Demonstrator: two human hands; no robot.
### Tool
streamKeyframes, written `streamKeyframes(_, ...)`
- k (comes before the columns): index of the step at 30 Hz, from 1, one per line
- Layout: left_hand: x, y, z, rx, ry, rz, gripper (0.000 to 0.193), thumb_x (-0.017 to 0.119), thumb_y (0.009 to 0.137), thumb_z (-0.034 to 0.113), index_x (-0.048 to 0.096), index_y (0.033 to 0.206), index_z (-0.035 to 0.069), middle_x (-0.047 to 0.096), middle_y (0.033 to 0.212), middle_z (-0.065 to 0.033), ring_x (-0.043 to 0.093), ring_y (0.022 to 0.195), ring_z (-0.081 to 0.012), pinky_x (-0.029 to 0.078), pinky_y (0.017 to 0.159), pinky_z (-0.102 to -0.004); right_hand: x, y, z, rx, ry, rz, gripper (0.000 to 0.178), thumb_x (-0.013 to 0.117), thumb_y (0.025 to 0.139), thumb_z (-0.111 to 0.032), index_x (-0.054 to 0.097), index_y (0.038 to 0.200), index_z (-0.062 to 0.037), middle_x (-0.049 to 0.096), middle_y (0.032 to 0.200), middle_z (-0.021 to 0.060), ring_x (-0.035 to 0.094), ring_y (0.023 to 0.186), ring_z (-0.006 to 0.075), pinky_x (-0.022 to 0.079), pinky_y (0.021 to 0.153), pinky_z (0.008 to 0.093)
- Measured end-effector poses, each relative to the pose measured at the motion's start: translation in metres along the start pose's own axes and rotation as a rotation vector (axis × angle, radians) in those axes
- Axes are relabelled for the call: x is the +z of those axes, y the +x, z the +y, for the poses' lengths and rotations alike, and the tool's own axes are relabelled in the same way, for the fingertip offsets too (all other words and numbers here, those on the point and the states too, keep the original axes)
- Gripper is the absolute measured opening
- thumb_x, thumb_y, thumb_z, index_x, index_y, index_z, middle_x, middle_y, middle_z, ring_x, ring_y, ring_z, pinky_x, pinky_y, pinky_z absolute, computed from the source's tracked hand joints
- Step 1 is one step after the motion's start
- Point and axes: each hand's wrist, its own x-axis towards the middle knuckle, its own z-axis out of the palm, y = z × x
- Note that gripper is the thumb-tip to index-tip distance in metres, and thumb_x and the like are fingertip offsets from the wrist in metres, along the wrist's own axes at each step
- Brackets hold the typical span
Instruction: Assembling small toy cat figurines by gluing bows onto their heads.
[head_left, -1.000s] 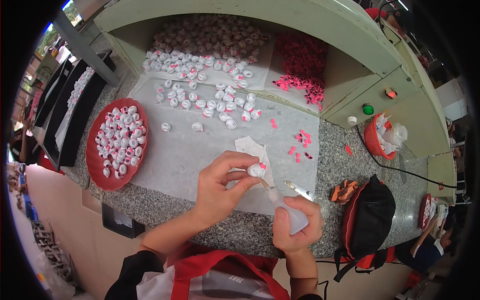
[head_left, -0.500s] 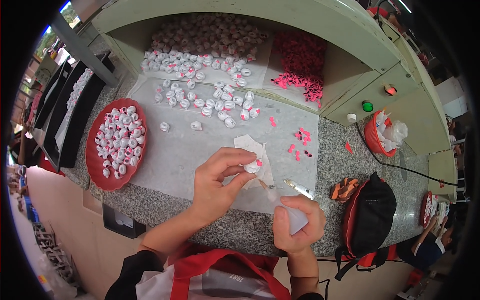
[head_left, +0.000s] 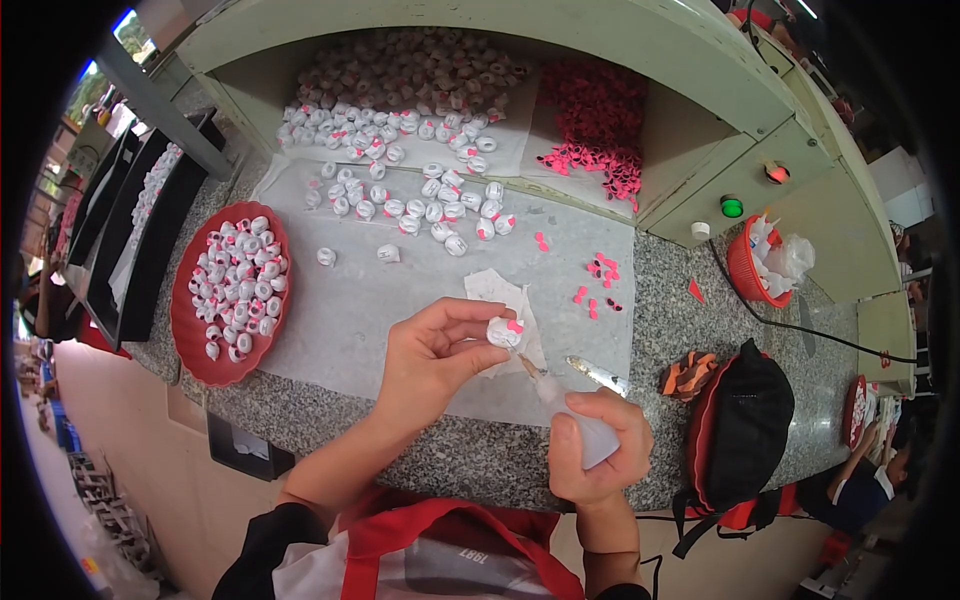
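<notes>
My left hand (head_left: 432, 355) pinches a small white round piece with a pink part (head_left: 505, 333) between thumb and fingertips, just above a crumpled white tissue (head_left: 505, 305). Lower and to the right, my right hand (head_left: 598, 450) grips a soft translucent squeeze bottle (head_left: 592, 434). Its nozzle (head_left: 531, 370) points up-left toward the piece and stops just short of it. Both hands hover over the white sheet (head_left: 370, 300) on the granite counter.
A red tray (head_left: 190, 330) of white pieces lies at the left. Several more white pieces (head_left: 420, 190) and a pile of pink parts (head_left: 598, 120) lie at the back. A small red basket (head_left: 765, 262), a black bag (head_left: 742, 430) and tweezers (head_left: 597, 375) are to the right.
The left hand turned the small piece slightly and lifted it a little toward the tissue. The right hand with the bottle stayed in place.
</notes>
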Motion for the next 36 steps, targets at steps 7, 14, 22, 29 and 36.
streamKeyframes(7, -0.0005, -0.0002, 0.0009, -0.039, -0.013, 0.002, 0.033, 0.058, 0.07, -0.012, 0.051, 0.102, -0.004, 0.058, 0.101, -0.016, 0.057, 0.093, -0.0194, 0.048, 0.08, -0.0297, 0.0002, 0.0006, 0.0027, -0.017, -0.019, 0.004, 0.024, 0.061, 0.064, 0.002, 0.052, 0.086, 0.0023, 0.06, 0.068, 0.0099, 0.053, 0.045, 0.0182, 0.042, 0.042, 0.0261)
streamKeyframes(14, -0.0009, 0.0007, 0.0014, -0.023, -0.021, 0.029, 0.034, 0.059, 0.069, -0.012, 0.051, 0.101, -0.005, 0.058, 0.101, -0.0158, 0.057, 0.093, -0.0191, 0.048, 0.08, -0.0292, -0.0021, 0.0022, 0.0022, -0.014, -0.047, 0.018, 0.022, 0.061, 0.063, 0.003, 0.053, 0.084, 0.0019, 0.059, 0.066, 0.0093, 0.053, 0.045, 0.0179, 0.042, 0.041, 0.0258)
streamKeyframes(22, -0.0002, 0.0002, -0.0004, -0.018, -0.028, -0.007, 0.033, 0.058, 0.07, -0.013, 0.051, 0.101, -0.005, 0.057, 0.101, -0.0161, 0.057, 0.093, -0.02, 0.048, 0.08, -0.0296, -0.0019, 0.0022, -0.0004, 0.031, 0.008, -0.022, 0.021, 0.061, 0.063, 0.003, 0.054, 0.083, 0.0019, 0.06, 0.066, 0.0097, 0.055, 0.047, 0.0189, 0.043, 0.043, 0.0258)
streamKeyframes(29, 0.0002, -0.0018, -0.002, 0.074, 0.086, 0.013, 0.031, 0.057, 0.071, -0.014, 0.052, 0.1, -0.006, 0.054, 0.102, -0.0146, 0.055, 0.095, -0.0203, 0.049, 0.08, -0.0304, -0.0015, -0.0008, 0.0009, 0.07, 0.009, 0.001, 0.02, 0.061, 0.064, 0.001, 0.054, 0.083, 0.002, 0.06, 0.067, 0.0106, 0.056, 0.049, 0.0192, 0.044, 0.045, 0.0265)
streamKeyframes(36, 0.0002, -0.0013, -0.0053, 0.154, 0.169, 0.002, 0.03, 0.056, 0.071, -0.015, 0.053, 0.099, -0.007, 0.051, 0.103, -0.0144, 0.055, 0.093, -0.0197, 0.05, 0.08, -0.0297, -0.0014, -0.0004, 0.0013, 0.049, -0.031, -0.002, 0.02, 0.061, 0.065, 0.0, 0.055, 0.084, 0.0026, 0.06, 0.066, 0.0115, 0.057, 0.05, 0.0199, 0.045, 0.046, 0.0261)
